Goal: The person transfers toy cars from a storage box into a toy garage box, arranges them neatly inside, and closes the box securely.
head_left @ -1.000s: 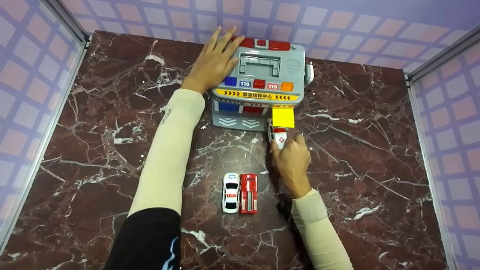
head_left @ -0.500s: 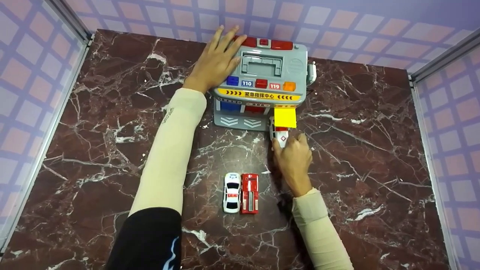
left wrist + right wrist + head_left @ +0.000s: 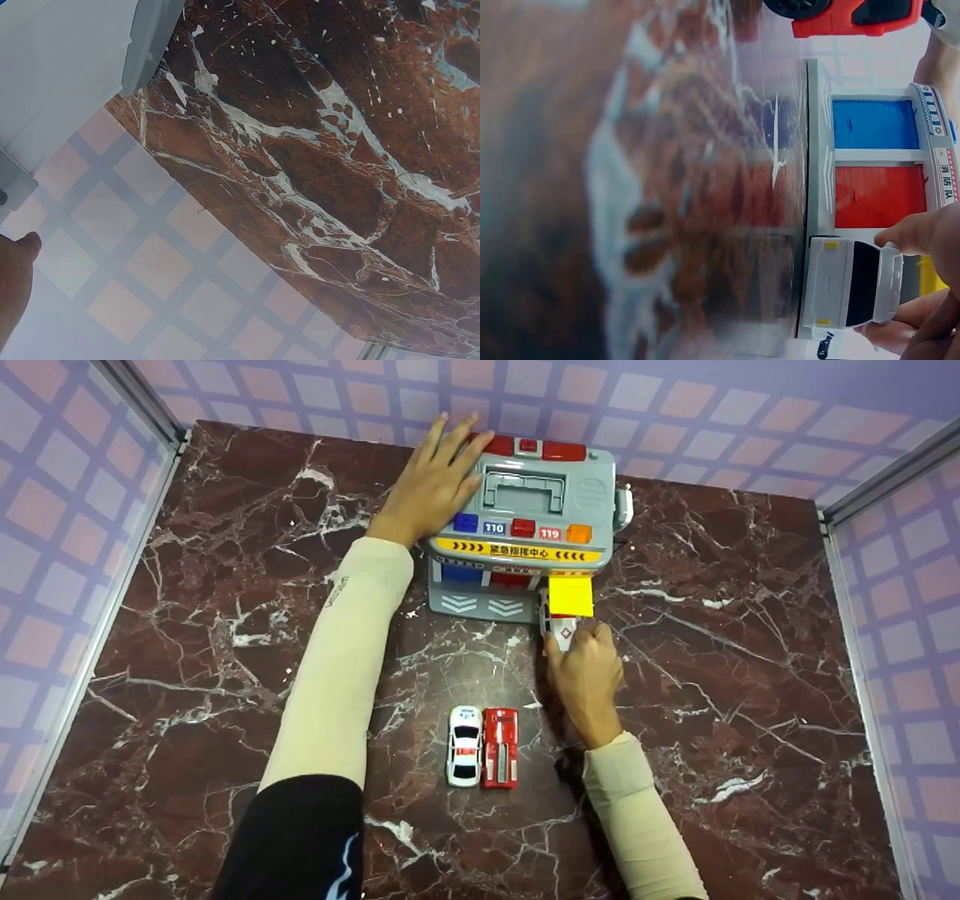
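Observation:
My right hand (image 3: 589,679) pinches the rear of a white toy ambulance (image 3: 564,636) with a red cross. Its front end lies under the raised yellow flap (image 3: 571,596) of a grey toy emergency station (image 3: 592,514). In the right wrist view, my thumb and fingers grip either side of the ambulance (image 3: 831,281), beside a red garage door (image 3: 880,196) and a blue one (image 3: 875,124). With its fingers spread, my left hand (image 3: 431,484) rests on the left side of the station's top. Only part of that hand (image 3: 13,281) shows in the left wrist view.
A white toy police car (image 3: 465,746) and a red toy fire engine (image 3: 501,746) stand side by side on the marbled tabletop (image 3: 720,682), in front of the station. Checkered panels (image 3: 675,412) border the table at the back and both sides.
My right hand has moved the ambulance slightly forward, further under the yellow flap. My left hand keeps its place on the station.

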### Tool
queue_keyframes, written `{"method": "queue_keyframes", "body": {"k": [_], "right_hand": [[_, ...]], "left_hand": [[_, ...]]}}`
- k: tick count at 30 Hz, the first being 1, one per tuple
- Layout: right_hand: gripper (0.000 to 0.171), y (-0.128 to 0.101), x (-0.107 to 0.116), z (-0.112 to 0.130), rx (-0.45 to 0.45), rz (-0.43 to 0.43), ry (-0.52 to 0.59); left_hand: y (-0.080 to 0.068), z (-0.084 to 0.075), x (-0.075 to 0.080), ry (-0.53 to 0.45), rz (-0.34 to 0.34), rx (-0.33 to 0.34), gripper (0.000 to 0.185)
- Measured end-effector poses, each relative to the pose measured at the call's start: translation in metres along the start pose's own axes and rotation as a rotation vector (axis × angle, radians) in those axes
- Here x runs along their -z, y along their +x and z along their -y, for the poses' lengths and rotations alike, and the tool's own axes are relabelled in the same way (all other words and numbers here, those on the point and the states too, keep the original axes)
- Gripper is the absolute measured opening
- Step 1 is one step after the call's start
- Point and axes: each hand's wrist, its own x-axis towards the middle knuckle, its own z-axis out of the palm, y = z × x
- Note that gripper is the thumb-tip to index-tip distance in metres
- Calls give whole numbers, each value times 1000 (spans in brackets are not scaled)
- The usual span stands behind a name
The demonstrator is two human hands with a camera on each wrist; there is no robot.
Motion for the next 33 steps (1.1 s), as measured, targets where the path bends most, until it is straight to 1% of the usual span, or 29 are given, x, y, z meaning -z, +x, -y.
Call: {"method": "queue_keyframes", "body": {"k": [6, 17, 27, 33], "right_hand": [[40, 1, -2, 0, -10, -4, 21], [41, 4, -3, 0, -28, 7, 23], [40, 6, -6, 0, -30, 2, 13], [42, 11, -9, -1, -38, 20, 14]], "left_hand": [[0, 0, 0, -1, 2, -2, 55], [1, 1, -1, -5, 18, 8, 55], [-1, 0, -1, -1, 9, 5, 55], [0, 1, -1, 5, -3, -1, 55]]}}
